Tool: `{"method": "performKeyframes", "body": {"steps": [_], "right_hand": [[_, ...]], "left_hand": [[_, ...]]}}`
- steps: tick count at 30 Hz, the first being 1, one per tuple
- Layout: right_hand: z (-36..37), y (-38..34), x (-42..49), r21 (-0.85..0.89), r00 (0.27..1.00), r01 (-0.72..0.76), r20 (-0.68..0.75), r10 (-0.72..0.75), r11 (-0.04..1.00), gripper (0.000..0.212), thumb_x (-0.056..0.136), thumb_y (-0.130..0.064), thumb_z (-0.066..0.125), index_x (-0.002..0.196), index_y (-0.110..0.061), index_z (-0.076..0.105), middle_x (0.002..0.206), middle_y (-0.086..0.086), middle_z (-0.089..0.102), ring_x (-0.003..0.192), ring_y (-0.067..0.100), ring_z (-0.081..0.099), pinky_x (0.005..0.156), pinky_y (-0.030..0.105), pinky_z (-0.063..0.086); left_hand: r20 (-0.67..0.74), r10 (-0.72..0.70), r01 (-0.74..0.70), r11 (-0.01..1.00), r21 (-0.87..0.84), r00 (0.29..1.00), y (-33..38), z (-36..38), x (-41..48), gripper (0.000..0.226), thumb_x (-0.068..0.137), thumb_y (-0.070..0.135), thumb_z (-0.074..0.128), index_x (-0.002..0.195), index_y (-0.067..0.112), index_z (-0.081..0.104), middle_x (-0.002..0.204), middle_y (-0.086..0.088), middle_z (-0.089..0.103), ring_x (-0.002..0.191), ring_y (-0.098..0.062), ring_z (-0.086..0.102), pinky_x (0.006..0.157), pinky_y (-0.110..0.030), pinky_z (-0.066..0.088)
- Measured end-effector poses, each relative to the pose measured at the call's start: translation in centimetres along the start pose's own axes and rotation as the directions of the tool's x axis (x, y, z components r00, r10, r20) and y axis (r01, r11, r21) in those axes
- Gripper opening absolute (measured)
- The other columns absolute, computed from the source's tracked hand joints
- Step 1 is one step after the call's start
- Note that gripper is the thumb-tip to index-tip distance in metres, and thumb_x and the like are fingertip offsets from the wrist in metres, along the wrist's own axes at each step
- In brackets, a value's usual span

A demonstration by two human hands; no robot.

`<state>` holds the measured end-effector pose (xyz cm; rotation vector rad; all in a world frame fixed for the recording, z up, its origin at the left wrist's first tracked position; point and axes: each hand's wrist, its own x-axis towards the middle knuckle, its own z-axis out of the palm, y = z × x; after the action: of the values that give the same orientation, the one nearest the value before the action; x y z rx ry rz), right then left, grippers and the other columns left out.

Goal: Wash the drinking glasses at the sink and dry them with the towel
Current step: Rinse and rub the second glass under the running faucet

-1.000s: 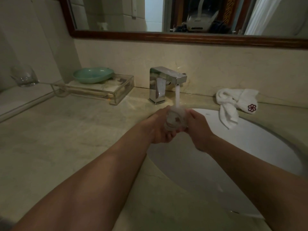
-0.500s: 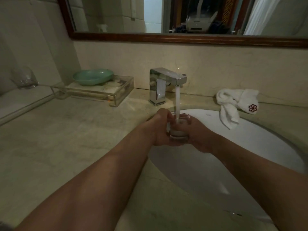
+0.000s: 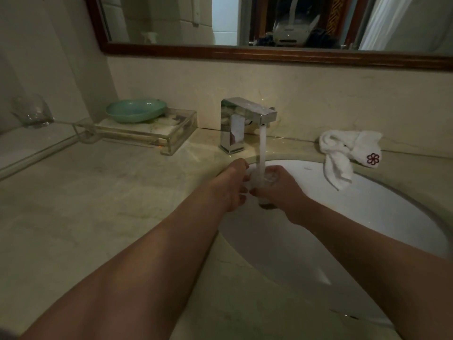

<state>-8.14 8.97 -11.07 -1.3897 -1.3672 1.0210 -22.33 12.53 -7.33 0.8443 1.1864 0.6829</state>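
A clear drinking glass [image 3: 263,182] is under the running stream from the chrome faucet [image 3: 241,123], over the white sink [image 3: 367,217]. My right hand [image 3: 284,190] grips the glass from the right. My left hand [image 3: 232,185] is just left of it, fingertips touching its side. Much of the glass is hidden by water and fingers. A second clear glass [image 3: 31,111] stands on the glass shelf at the far left. The white towel [image 3: 348,153] with a red flower mark lies on the counter right of the faucet, one end hanging into the basin.
A green dish [image 3: 136,110] rests on a clear acrylic tray [image 3: 176,136] left of the faucet. A beige stone counter [image 3: 98,204] surrounds the basin. A wood-framed mirror [image 3: 269,55] hangs above the backsplash.
The glass has shifted under the stream. It is now held mainly by my right hand, while my left hand has loosened and moved slightly left.
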Motion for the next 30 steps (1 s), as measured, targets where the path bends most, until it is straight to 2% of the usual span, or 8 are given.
{"method": "performKeyframes", "body": {"steps": [3,6,15,18,21,24,27,30], "right_hand": [[0.1,0.6,-0.3,-0.063,0.996,-0.03,0.077,0.035,0.998,0.046,0.074,-0.019,0.087,0.115,-0.023,0.067,0.104,0.007,0.072,0.09,0.024,0.073,0.07,0.042,0.064],[-0.2,0.9,0.0,-0.036,0.998,-0.055,-0.045,0.054,0.998,0.062,0.068,-0.015,0.09,0.12,-0.024,0.058,0.114,0.004,0.066,0.098,0.024,0.069,0.074,0.05,0.063],[-0.4,1.0,-0.1,-0.021,0.995,-0.041,0.086,0.043,0.999,0.057,0.067,-0.012,0.089,0.118,-0.022,0.065,0.107,0.01,0.072,0.094,0.029,0.072,0.069,0.044,0.063],[-0.3,0.7,-0.2,0.054,0.998,-0.063,0.01,0.063,0.997,0.064,0.06,-0.02,0.09,0.117,-0.024,0.061,0.111,0.008,0.07,0.099,0.028,0.071,0.078,0.049,0.062],[-0.3,-0.3,-0.5,0.045,0.992,-0.046,0.123,0.04,0.998,0.047,0.062,-0.027,0.084,0.106,-0.018,0.072,0.092,0.01,0.073,0.083,0.021,0.07,0.072,0.04,0.06],[-0.6,-0.6,-0.7,0.119,0.999,-0.034,0.031,0.03,0.992,0.028,0.082,-0.008,0.079,0.109,-0.013,0.073,0.101,0.021,0.073,0.089,0.031,0.072,0.08,0.049,0.06],[-0.2,-0.4,-1.2,0.065,0.993,-0.045,0.11,0.037,0.997,0.026,0.083,-0.011,0.077,0.105,-0.023,0.072,0.105,0.011,0.075,0.094,0.027,0.073,0.073,0.043,0.061],[-0.1,-0.5,-1.2,0.117,0.999,-0.031,0.022,0.029,0.993,0.035,0.084,-0.012,0.079,0.113,-0.024,0.064,0.106,0.006,0.073,0.091,0.021,0.074,0.075,0.044,0.062]], "left_hand": [[-0.017,0.007,-0.007,1.0,-0.008,1.0,-0.1,0.1,0.0,0.03,0.098,0.04,0.047,0.097,0.011,0.055,0.078,-0.005,0.053,0.061,-0.019,0.045,0.056,-0.029,0.037],[-0.043,0.021,-0.02,0.999,0.042,0.999,-0.1,0.2,0.4,0.031,0.094,0.043,0.049,0.093,0.012,0.056,0.081,-0.005,0.05,0.065,-0.019,0.042,0.058,-0.03,0.036],[-0.056,0.059,-0.054,0.995,0.087,0.997,-0.2,0.5,0.3,0.026,0.092,0.041,0.051,0.086,0.017,0.058,0.072,-0.001,0.053,0.059,-0.017,0.043,0.057,-0.028,0.036],[-0.074,0.098,-0.086,0.985,0.147,0.992,-0.2,0.4,0.7,0.028,0.088,0.044,0.051,0.087,0.017,0.061,0.082,-0.004,0.058,0.067,-0.019,0.047,0.063,-0.031,0.039],[-0.12,0.165,-0.137,0.968,0.212,0.979,-0.4,0.6,0.9,0.032,0.095,0.043,0.047,0.086,0.018,0.065,0.096,-0.009,0.065,0.083,-0.025,0.053,0.077,-0.037,0.043],[-0.134,0.184,-0.145,0.955,0.257,0.974,-0.4,0.8,0.8,0.038,0.092,0.046,0.047,0.098,0.018,0.071,0.11,-0.011,0.073,0.089,-0.028,0.059,0.089,-0.042,0.051],[-0.126,0.199,-0.164,0.956,0.242,0.972,-0.5,0.9,0.7,0.037,0.083,0.048,0.046,0.094,0.022,0.07,0.107,-0.009,0.075,0.087,-0.027,0.063,0.082,-0.039,0.049],[-0.133,0.197,-0.162,0.959,0.233,0.971,-0.6,0.6,1.2,0.041,0.083,0.049,0.049,0.096,0.018,0.072,0.105,-0.011,0.075,0.092,-0.028,0.068,0.078,-0.036,0.05]]}}
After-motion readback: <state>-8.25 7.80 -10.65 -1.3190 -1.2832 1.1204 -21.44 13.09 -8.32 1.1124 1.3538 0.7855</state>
